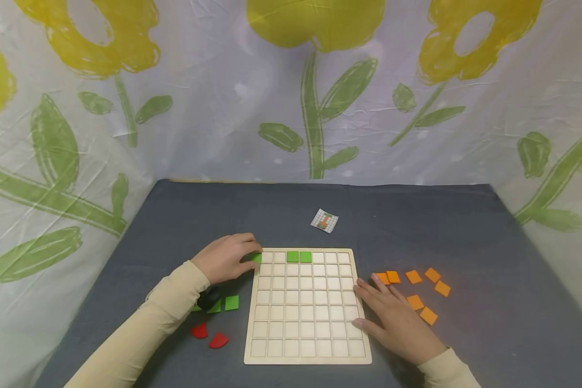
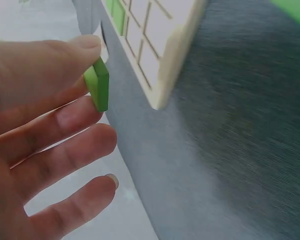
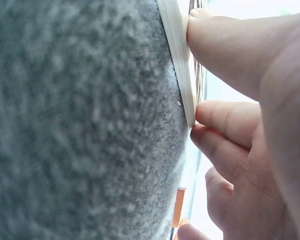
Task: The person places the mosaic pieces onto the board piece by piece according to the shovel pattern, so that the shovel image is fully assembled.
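Observation:
Between thumb and fingertips, my left hand (image 1: pixel 228 260) pinches a green square tile (image 2: pixel 102 86), held just off the far left corner of a pale wooden grid board (image 1: pixel 306 360). Two green tiles (image 1: pixel 299 257) lie side by side in cells of the board's far row. My right hand (image 1: pixel 395 322) rests along the board's right edge, fingers extended, thumb and fingertips at the rim in the right wrist view. Its fingers partly cover an orange tile (image 1: pixel 382 278).
Several orange tiles (image 1: pixel 414 277) lie scattered right of the board. More green tiles (image 1: pixel 231 303) and two red quarter-round pieces (image 1: pixel 219 340) lie left, near my left forearm. A small printed picture card (image 1: pixel 324 221) sits beyond the board on the dark tablecloth (image 1: pixel 233 210).

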`<move>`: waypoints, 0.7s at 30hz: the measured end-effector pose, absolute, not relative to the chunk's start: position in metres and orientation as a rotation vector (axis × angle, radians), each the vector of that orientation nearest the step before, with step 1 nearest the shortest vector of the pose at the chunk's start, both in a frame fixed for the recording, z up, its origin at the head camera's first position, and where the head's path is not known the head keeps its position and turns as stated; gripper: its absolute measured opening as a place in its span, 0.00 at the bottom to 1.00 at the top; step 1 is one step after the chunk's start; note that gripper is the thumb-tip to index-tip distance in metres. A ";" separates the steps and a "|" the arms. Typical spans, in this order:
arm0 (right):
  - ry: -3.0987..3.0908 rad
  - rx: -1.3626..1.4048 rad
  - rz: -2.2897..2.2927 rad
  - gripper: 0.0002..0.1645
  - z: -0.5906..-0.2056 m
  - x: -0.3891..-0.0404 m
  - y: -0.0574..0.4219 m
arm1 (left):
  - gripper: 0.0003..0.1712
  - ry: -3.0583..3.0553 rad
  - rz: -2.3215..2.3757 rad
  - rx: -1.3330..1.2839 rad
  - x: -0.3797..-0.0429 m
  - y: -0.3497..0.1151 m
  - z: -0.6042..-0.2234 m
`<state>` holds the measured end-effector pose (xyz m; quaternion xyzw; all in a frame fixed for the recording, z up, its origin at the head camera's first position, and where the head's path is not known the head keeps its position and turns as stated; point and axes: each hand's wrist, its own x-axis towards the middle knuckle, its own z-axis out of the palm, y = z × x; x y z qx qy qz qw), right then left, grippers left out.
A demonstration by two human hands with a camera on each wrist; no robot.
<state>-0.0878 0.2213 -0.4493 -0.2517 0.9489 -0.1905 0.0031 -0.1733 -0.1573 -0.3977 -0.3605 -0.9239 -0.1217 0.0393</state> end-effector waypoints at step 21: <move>2.978 -0.773 -0.588 0.40 -0.450 -0.087 0.222 | 0.17 -2.968 -0.451 -1.198 -0.228 -0.073 -0.391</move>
